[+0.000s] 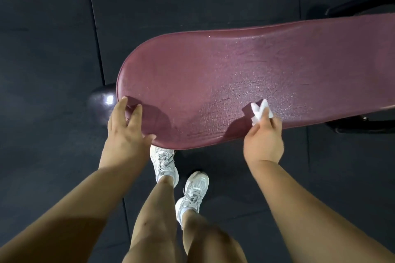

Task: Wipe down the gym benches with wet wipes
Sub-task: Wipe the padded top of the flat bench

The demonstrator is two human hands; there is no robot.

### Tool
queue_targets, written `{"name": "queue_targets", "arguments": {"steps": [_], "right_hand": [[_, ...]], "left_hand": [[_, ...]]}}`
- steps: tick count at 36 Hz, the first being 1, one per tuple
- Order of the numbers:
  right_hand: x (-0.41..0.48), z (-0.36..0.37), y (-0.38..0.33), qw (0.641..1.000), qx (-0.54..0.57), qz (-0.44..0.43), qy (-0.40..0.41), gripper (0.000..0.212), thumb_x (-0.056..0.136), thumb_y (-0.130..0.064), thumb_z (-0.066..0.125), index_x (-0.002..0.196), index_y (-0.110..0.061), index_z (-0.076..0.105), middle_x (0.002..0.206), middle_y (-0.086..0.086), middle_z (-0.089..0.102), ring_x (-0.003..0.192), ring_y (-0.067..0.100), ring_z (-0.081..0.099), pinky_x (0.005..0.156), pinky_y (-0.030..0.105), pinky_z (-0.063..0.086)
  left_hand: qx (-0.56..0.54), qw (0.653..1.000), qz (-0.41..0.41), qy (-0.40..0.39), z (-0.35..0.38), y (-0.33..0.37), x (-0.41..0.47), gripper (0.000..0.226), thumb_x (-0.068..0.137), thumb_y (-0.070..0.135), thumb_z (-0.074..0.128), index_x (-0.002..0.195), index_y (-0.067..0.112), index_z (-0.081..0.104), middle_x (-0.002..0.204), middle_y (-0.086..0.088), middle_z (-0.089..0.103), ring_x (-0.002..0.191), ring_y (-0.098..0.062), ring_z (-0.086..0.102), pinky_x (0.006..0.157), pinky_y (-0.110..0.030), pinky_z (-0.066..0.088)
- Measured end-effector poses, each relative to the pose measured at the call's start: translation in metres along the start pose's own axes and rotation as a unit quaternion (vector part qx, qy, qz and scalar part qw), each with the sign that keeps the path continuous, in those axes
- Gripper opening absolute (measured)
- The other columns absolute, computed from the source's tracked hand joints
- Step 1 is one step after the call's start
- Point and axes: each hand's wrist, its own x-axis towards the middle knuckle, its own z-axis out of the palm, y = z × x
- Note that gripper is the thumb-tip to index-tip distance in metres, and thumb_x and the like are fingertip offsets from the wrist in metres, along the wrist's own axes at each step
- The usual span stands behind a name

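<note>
A maroon padded gym bench (pixel 213 74) runs from the middle of the view out to the right edge, its rounded end toward the left. Its surface glistens with fine wet streaks. My left hand (pixel 126 130) rests with fingers spread on the bench's near left corner and holds nothing. My right hand (pixel 264 139) is at the near edge of the pad, closed on a crumpled white wet wipe (pixel 259 111) that presses on the bench top.
Dark rubber floor mats lie all around. A dark rounded foot of the bench frame (pixel 101 102) shows under the left end, and black frame parts (pixel 363 124) sit at the right. My legs and white sneakers (pixel 164 164) stand just below the bench edge.
</note>
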Motion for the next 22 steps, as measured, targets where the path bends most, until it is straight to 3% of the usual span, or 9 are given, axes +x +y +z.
{"name": "queue_targets", "arguments": {"steps": [2,4,6,9,13,15,19,22], "right_hand": [[-0.014,0.008,-0.013,0.999,0.012,0.043,-0.012,0.052,0.094,-0.009,0.045,0.145,-0.010,0.035,0.138,0.012,0.043,0.099,0.038,0.060,0.074,0.040,0.048],[-0.036,0.016,-0.034,0.999,0.032,0.022,-0.034,0.051,0.092,-0.008,0.049,0.142,-0.006,0.039,0.140,0.011,0.043,0.096,0.036,0.062,0.075,0.038,0.051],[-0.060,0.027,-0.052,0.992,0.065,-0.083,-0.067,0.050,0.084,-0.003,0.057,0.133,-0.002,0.049,0.131,0.014,0.052,0.082,0.035,0.066,0.065,0.037,0.055],[-0.080,0.039,-0.063,0.966,0.052,-0.236,-0.090,0.047,0.069,0.000,0.058,0.116,0.003,0.063,0.108,0.015,0.065,0.058,0.030,0.063,0.042,0.028,0.047],[-0.064,0.031,-0.054,0.910,-0.015,-0.401,-0.109,0.050,0.073,-0.012,0.042,0.116,-0.001,0.065,0.095,0.009,0.066,0.052,0.025,0.058,0.041,0.026,0.043],[-0.047,0.021,-0.047,0.919,-0.014,-0.376,-0.116,0.049,0.078,-0.012,0.042,0.121,-0.005,0.063,0.101,0.010,0.066,0.056,0.029,0.059,0.044,0.030,0.047],[-0.044,0.021,-0.056,0.980,0.028,-0.182,-0.071,0.046,0.089,-0.004,0.053,0.135,-0.009,0.052,0.123,0.011,0.057,0.080,0.036,0.063,0.061,0.037,0.050],[-0.072,0.035,-0.079,0.977,0.061,-0.193,-0.068,0.048,0.079,0.001,0.063,0.127,-0.001,0.057,0.122,0.014,0.060,0.075,0.036,0.066,0.055,0.035,0.051]], "left_hand": [[-0.002,1.000,0.000,0.014,0.003,-0.001,0.000,0.070,0.085,0.022,0.067,0.145,0.015,0.032,0.155,0.005,0.005,0.141,-0.013,0.005,0.108,-0.044,0.032],[0.009,1.000,0.007,0.021,0.004,-0.001,0.001,0.070,0.084,0.023,0.068,0.144,0.013,0.034,0.154,0.002,0.008,0.141,-0.017,0.008,0.106,-0.046,0.035],[0.017,1.000,0.017,0.018,0.003,-0.002,0.002,0.068,0.084,0.023,0.068,0.143,0.012,0.035,0.154,0.000,0.009,0.140,-0.019,0.010,0.104,-0.046,0.037],[0.023,0.999,0.038,0.015,-0.002,-0.009,0.006,0.064,0.084,0.018,0.067,0.142,0.013,0.038,0.153,0.000,0.015,0.139,-0.018,0.018,0.104,-0.041,0.037],[-0.002,0.997,0.070,0.022,-0.012,-0.022,0.007,0.055,0.082,0.010,0.069,0.133,0.010,0.051,0.147,0.002,0.030,0.131,-0.019,0.038,0.102,-0.033,0.037],[-0.006,0.998,0.067,0.005,-0.017,-0.028,0.005,0.053,0.082,0.013,0.068,0.132,0.011,0.051,0.144,0.003,0.034,0.125,-0.019,0.044,0.103,-0.034,0.039],[0.013,0.999,0.024,-0.041,-0.025,-0.042,0.001,0.051,0.087,0.020,0.063,0.135,0.021,0.047,0.135,0.001,0.043,0.120,-0.022,0.047,0.096,-0.033,0.040],[0.044,0.996,-0.002,-0.078,-0.025,-0.051,-0.002,0.047,0.089,0.026,0.061,0.134,0.024,0.048,0.137,0.004,0.043,0.120,-0.020,0.047,0.094,-0.032,0.040]]}}
